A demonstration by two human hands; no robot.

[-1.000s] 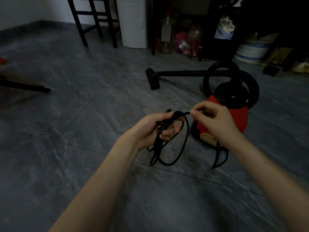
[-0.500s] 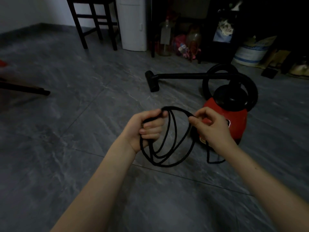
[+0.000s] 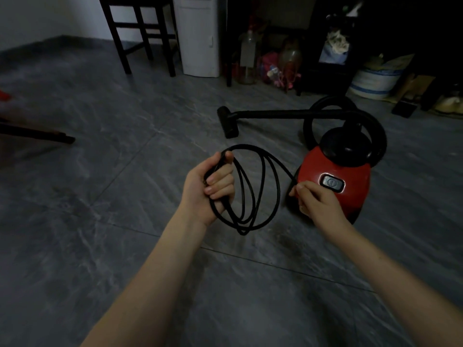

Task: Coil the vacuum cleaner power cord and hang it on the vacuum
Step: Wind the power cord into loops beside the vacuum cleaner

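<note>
A black power cord (image 3: 263,186) hangs in several loops from my left hand (image 3: 208,186), which is closed around the top of the coil above the floor. One strand runs right from the coil down to my right hand (image 3: 317,204), which pinches it low against the front of the red vacuum cleaner (image 3: 350,181). The vacuum sits on the floor with a black lid, a grey power button and a black hose (image 3: 375,136) looped behind it. Its wand and floor nozzle (image 3: 226,122) lie to the left.
The floor is grey stone tile. A dark wooden chair (image 3: 140,33) and a white appliance (image 3: 198,36) stand at the back. Bottles, toys and a white and blue basin (image 3: 373,82) crowd the back right. A dark bar (image 3: 37,134) lies at the left.
My right hand has moved down and right, from near the coil to the vacuum's front, drawing a strand out. The coil in my left hand has spread wider. The view has moved closer.
</note>
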